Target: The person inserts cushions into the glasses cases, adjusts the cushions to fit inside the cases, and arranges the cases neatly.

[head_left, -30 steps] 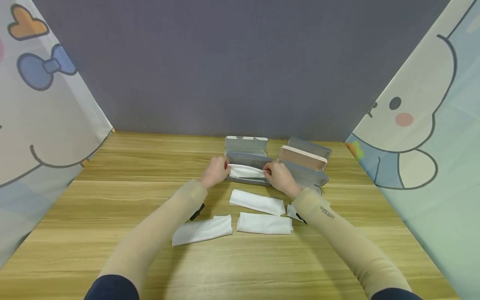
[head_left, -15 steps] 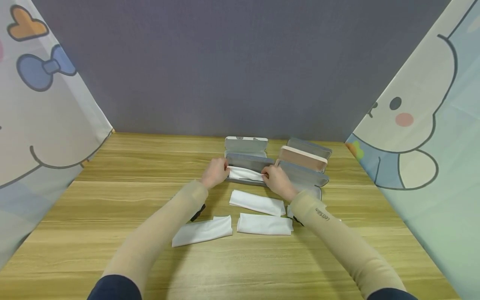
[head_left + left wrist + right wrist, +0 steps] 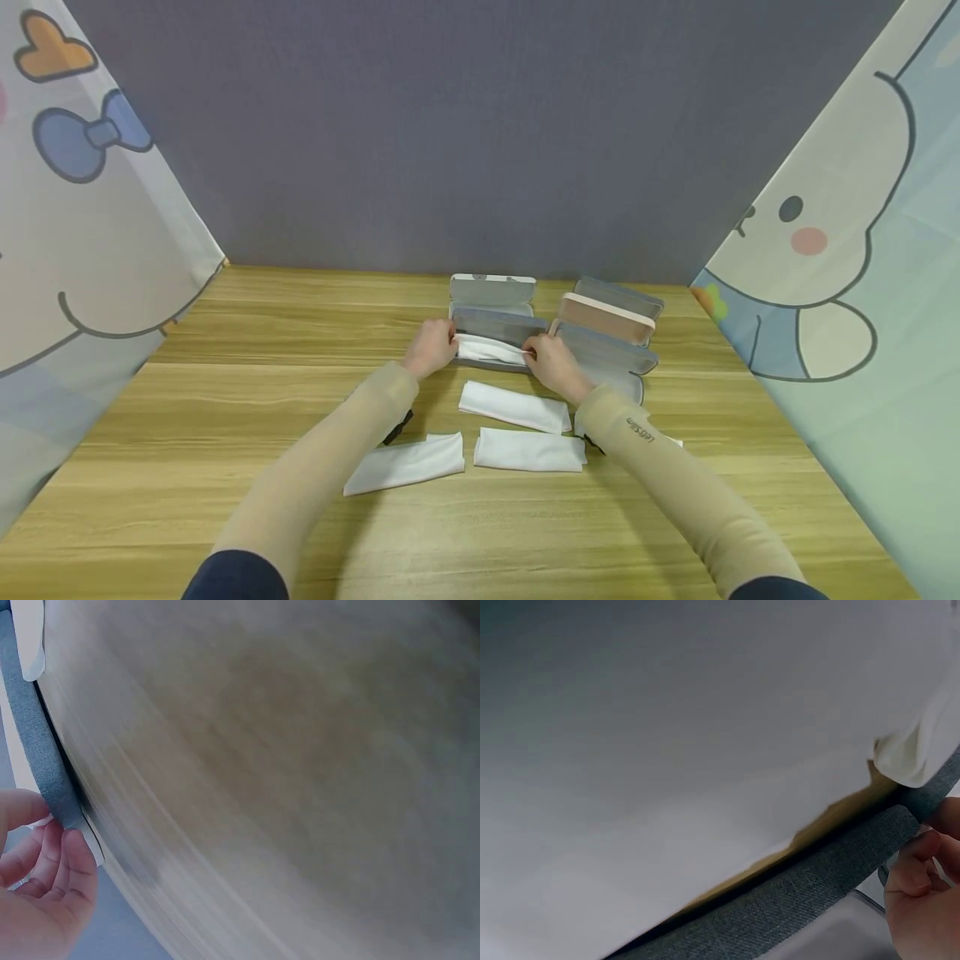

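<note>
A folded white cloth (image 3: 491, 349) lies lengthwise in an opened grey glasses case (image 3: 501, 323) in the head view. My left hand (image 3: 432, 346) pinches the cloth's left end at the case's left edge. At the other end, my right hand (image 3: 552, 360) pinches the cloth between thumb and fingers. The left wrist view shows the left fingers (image 3: 71, 870) right at the end of the case's blue-grey fabric wall (image 3: 37, 727). In the right wrist view, the right fingers (image 3: 915, 874) are at the case rim, partly cut off by the frame.
Behind the case stands another opened case with a patterned lid (image 3: 492, 289). More opened cases, one with a pinkish lid (image 3: 606, 317), stand to the right. Folded white cloths (image 3: 529, 450) lie in front on the wooden table (image 3: 480, 533). A grey partition (image 3: 465, 142) rises behind.
The cloth has gone lower into the grey case, its middle now crumpled against the bottom. Both hands have come down slightly, and the right has shifted a little left.
</note>
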A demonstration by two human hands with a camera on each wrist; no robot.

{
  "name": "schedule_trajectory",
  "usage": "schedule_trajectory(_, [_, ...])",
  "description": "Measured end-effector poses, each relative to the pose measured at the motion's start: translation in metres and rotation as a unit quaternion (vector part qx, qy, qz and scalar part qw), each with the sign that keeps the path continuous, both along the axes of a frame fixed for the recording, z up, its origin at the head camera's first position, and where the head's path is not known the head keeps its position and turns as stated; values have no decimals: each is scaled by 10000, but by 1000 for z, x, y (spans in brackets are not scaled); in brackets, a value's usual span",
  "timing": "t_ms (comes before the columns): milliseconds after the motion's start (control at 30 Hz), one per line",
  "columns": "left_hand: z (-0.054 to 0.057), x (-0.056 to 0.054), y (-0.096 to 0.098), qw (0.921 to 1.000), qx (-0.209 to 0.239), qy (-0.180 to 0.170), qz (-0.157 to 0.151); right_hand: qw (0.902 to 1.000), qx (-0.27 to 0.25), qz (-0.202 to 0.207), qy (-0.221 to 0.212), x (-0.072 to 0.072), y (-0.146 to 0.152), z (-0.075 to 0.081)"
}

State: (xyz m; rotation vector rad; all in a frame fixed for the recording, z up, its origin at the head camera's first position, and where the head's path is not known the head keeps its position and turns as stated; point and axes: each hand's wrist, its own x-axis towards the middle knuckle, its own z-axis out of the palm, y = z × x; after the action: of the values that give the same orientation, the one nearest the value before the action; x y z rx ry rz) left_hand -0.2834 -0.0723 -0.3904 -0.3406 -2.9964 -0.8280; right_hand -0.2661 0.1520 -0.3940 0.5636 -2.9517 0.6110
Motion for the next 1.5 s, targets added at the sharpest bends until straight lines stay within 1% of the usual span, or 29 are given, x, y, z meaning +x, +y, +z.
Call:
schedule_trajectory(133, [0, 1, 0, 10000, 21, -57, -18, 10000, -15, 27, 85, -1, 1, -2])
schedule_trajectory(400, [0, 2, -1, 10000, 18, -1, -92, 9999, -85, 35, 143, -2, 6, -2])
schedule_trajectory(567, [0, 1, -3, 9999, 107, -5, -96, 9998, -109, 67, 161, 1, 9, 3])
schedule_trajectory(800, [3, 2, -7, 9984, 460, -324, 10, 9994, -287, 53, 168, 4, 17, 14])
schedule_trajectory(933, [5, 3, -8, 9973, 610, -403, 25, 9992, -381, -62, 116, 6, 22, 16])
schedule_trajectory(1067, [6, 4, -9, 9960, 743, -478, 100, 9977, -615, -264, -84, 8, 26, 18])
schedule_trajectory(1200, [5, 4, -11, 9921, 985, -746, 197, 9928, -1031, -442, -422, 10, 28, 19])
schedule_trajectory(1300, [6, 4, -11, 9886, 1122, -985, 203, 9861, -1324, -666, -757, 11, 27, 20])
schedule_trajectory(1400, [7, 4, -11, 9863, 1166, -1150, 203, 9766, -1555, -974, -1121, 11, 24, 21])
schedule_trajectory(1500, [8, 4, -11, 9824, 1271, -1349, 235, 9660, -1712, -1301, -1436, 10, 21, 23])
